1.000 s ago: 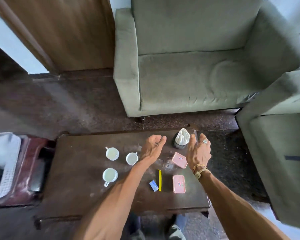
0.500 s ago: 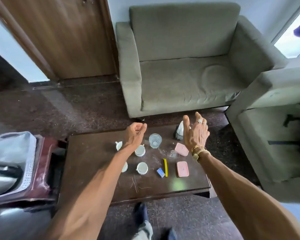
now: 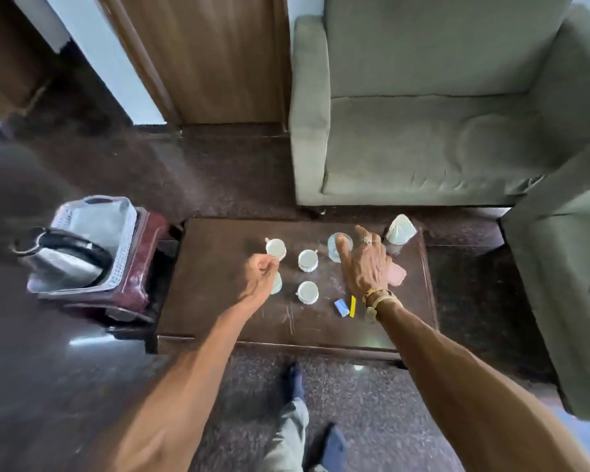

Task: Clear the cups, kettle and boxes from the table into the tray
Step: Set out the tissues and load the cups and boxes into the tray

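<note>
Kettle (image 3: pixel 65 258) sits in the white tray (image 3: pixel 125 240) on a maroon stool (image 3: pixel 147 267) just beside the desk (image 3: pixel 218 311). On the desk stand 4 white cups (image 3: pixel 308 259). The left hand (image 3: pixel 258 279), fingers curled, is at the near rim of the far-left cup (image 3: pixel 276 247) and covers part of another; I cannot tell whether it grips anything. The right hand (image 3: pixel 365 264) stretches released fingers over a glass (image 3: pixel 339 243), hiding part of 1 pink box (image 3: pixel 398 274).
</note>
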The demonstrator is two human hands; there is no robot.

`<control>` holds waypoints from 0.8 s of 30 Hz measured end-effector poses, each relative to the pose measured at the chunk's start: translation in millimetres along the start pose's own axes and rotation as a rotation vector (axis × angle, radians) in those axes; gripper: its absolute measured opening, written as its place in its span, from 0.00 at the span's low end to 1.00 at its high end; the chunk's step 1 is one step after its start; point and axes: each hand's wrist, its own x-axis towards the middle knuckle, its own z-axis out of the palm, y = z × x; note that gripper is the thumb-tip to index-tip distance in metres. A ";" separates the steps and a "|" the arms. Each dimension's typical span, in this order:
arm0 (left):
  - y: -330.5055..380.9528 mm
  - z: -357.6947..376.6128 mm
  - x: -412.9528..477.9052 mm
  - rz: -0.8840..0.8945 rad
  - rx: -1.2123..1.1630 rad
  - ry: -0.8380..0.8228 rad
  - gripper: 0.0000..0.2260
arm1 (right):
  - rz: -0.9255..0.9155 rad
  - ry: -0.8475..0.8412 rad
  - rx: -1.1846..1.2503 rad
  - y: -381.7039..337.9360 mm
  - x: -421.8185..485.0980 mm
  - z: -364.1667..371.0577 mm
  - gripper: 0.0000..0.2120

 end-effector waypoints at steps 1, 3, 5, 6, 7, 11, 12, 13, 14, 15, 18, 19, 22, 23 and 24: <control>-6.7 -4.2 -4.7 -0.009 0.016 0.015 0.11 | -0.002 -0.022 0.022 -2.6 -5.0 3.9 0.32; -15.9 -11.8 -12.2 -0.048 -0.029 0.041 0.11 | -0.007 -0.056 0.041 -7.9 -13.6 12.9 0.32; -23.2 -21.8 -16.6 -0.088 -0.062 0.060 0.12 | -0.027 -0.088 0.021 -14.4 -19.8 21.3 0.33; -26.9 -26.0 -17.8 -0.102 -0.042 0.069 0.12 | -0.034 -0.105 0.017 -17.4 -22.0 25.3 0.33; -30.7 -31.1 -17.5 -0.110 -0.020 0.074 0.12 | -0.036 -0.121 0.017 -20.0 -23.9 29.5 0.33; -40.8 -43.2 -9.6 -0.126 -0.053 0.074 0.13 | -0.056 -0.159 -0.035 -30.4 -26.9 45.4 0.33; -41.8 -45.5 -7.3 -0.127 -0.038 0.066 0.13 | -0.059 -0.165 -0.053 -33.7 -26.5 49.1 0.33; -43.2 -47.6 -4.1 -0.124 -0.022 0.060 0.13 | -0.058 -0.173 -0.064 -37.2 -25.9 53.8 0.32; -44.9 -50.0 -0.6 -0.130 -0.023 0.048 0.13 | -0.053 -0.182 -0.068 -40.9 -25.7 59.1 0.31; -46.5 -51.2 3.4 -0.136 -0.029 0.035 0.14 | -0.045 -0.189 -0.066 -44.7 -25.9 64.8 0.30; -51.8 -54.8 18.0 -0.161 -0.058 -0.005 0.14 | -0.016 -0.195 -0.064 -59.4 -26.0 81.7 0.28; -52.7 -57.2 23.5 -0.159 -0.046 -0.014 0.14 | -0.010 -0.190 -0.067 -64.7 -26.7 87.0 0.28; -55.6 -64.8 40.7 -0.153 -0.033 -0.041 0.14 | 0.016 -0.192 -0.065 -78.4 -28.1 100.5 0.28; -55.8 -66.9 46.3 -0.151 -0.039 -0.054 0.14 | 0.028 -0.189 -0.066 -81.6 -27.2 104.3 0.29; -57.1 -68.6 51.7 -0.149 -0.037 -0.072 0.14 | 0.037 -0.182 -0.074 -83.7 -26.2 107.7 0.28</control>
